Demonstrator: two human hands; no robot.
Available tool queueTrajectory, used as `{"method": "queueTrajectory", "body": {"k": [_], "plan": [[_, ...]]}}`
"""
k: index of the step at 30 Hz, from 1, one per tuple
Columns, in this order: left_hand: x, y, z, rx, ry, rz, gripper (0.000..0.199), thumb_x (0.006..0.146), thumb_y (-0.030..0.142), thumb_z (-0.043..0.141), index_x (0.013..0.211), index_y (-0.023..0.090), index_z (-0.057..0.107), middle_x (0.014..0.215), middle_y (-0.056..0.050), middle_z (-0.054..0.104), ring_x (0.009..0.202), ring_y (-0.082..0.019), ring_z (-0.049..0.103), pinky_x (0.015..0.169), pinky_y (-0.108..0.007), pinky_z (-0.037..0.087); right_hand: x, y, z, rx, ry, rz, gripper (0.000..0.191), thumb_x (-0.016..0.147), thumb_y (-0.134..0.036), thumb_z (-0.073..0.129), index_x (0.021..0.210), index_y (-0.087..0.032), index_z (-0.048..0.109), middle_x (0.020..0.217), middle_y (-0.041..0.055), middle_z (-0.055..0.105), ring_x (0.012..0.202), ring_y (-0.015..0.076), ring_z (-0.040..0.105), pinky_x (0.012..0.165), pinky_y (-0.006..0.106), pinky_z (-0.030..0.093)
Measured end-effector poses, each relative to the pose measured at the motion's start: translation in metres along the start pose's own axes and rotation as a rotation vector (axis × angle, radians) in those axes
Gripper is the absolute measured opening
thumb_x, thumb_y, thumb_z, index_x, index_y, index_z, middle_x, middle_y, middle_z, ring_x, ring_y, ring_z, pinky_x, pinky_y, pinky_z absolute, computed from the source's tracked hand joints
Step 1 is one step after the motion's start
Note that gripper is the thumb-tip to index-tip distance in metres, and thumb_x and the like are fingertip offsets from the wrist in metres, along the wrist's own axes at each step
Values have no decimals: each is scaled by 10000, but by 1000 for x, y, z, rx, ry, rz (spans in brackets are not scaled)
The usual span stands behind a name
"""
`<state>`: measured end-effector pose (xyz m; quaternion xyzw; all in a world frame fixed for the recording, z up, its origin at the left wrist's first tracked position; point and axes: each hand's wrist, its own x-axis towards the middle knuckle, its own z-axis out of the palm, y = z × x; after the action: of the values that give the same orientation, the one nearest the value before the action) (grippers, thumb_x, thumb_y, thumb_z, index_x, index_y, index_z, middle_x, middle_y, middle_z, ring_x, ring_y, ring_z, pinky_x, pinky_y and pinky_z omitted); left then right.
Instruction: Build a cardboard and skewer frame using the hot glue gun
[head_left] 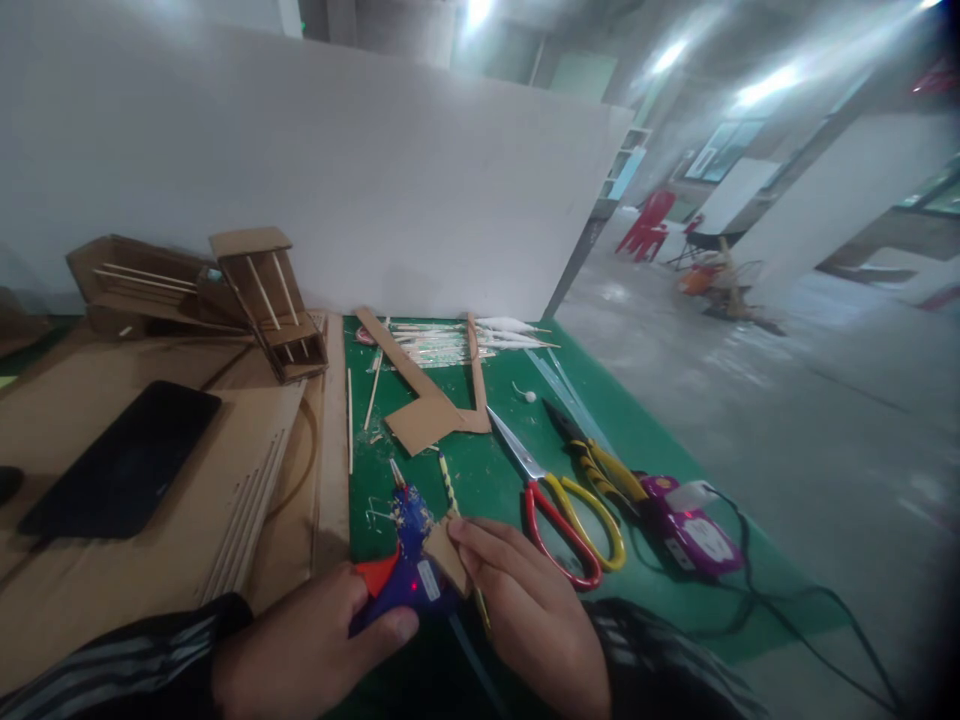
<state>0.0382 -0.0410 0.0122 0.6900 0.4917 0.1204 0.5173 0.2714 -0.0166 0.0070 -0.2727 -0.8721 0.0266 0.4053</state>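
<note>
My left hand [315, 635] is wrapped round a blue hot glue gun [409, 580] with an orange trigger, its nozzle pointing away from me. Dried glue strings cling to its front. Between the thumb and fingers of my right hand [521, 600] is a small piece of cardboard [448, 558], close beside the gun's body. A yellow patterned pencil-like stick [448, 483] lies just beyond that piece; whether my right hand touches it, I cannot tell. Right of my right hand lie scissors [551, 490] with red and yellow handles, blades slightly apart.
Black-and-yellow pliers [592, 455] and a purple power strip [690, 525] with a cable lie on the right. Cardboard strips [420, 425] and wrapped sticks [442, 340] are further back. At left are a dark phone [124, 455] and cardboard structures [266, 300]. A white panel [360, 180] stands behind.
</note>
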Motion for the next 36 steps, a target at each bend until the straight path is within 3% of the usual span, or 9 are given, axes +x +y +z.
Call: {"method": "queueTrajectory", "body": {"k": [4,10,15,20,25,30,36], "plan": [[0,-1,0,2,-9,33,389,984,532,429,959,204,636,929,-4,697,831,-181,622,774,-249,470,4,0,0,1,2,4,270,951,-21,482,1120,-134,661,1133,118,743,1120,209,678,957,314,605],[0,-1,1,9,-6,6,403,983,544,417,937,200,622,775,16,656,656,-151,564,639,-236,447,8,1,-1,-4,-44,-9,288,943,-1,482,1146,-131,640,1199,122,718,1173,228,645,990,344,586],[1,-1,1,-9,0,41,384,976,522,437,878,196,616,841,-2,685,735,-167,589,692,-238,460,15,1,-4,-19,-71,-25,319,962,-12,443,1196,-143,615,1210,116,713,1174,234,641,973,362,591],[1,-3,1,-24,-7,15,395,981,536,422,853,199,583,751,18,640,659,-149,551,625,-233,429,19,2,-3,-33,-62,-31,316,938,11,453,1153,-133,634,1203,118,715,1165,229,643,988,356,586],[1,0,1,-40,-9,64,357,985,510,440,906,204,607,903,7,691,796,-173,601,745,-243,456,24,4,0,-20,-44,-49,330,906,46,457,1115,-120,651,1190,128,717,1158,230,649,1009,363,575],[0,-3,1,-8,3,34,372,976,539,438,877,214,592,694,36,606,626,-147,529,663,-245,432,30,6,0,-30,-36,-53,318,915,18,472,1131,-138,645,1205,123,717,1154,223,656,997,360,581],[0,0,0,0,-1,-16,429,980,573,393,791,212,528,644,43,544,592,-142,497,643,-252,416,37,5,4,-6,40,-4,306,938,-2,471,1151,-150,632,1153,117,733,1113,206,678,952,338,600]]}}
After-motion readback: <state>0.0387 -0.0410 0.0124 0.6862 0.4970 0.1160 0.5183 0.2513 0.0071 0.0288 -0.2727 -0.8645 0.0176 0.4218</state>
